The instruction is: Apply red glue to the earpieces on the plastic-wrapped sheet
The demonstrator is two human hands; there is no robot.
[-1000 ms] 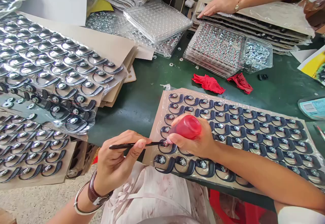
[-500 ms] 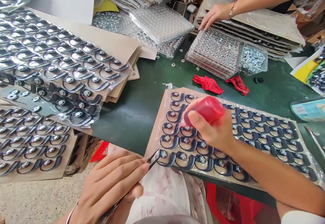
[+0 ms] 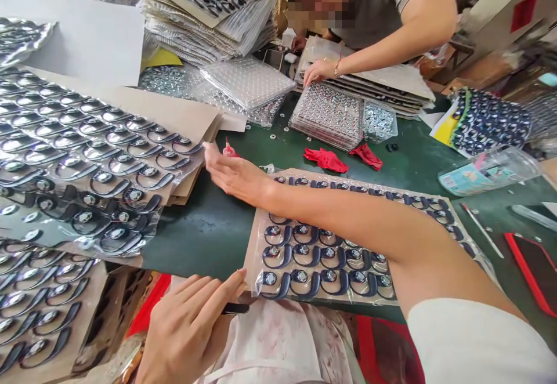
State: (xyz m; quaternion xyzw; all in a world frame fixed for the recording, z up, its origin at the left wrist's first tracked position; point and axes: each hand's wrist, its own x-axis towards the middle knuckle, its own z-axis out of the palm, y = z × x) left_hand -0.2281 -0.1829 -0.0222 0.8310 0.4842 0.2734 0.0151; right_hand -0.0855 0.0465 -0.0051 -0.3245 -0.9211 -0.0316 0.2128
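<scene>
Bare green table (image 3: 204, 233) between earhook sheets (image 3: 87, 158)

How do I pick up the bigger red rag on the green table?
Pinch a raised fold near the middle of the bigger red rag, coming straight down from above. It lies crumpled on the green table, so folds stick up while its edges lie flat.
</scene>
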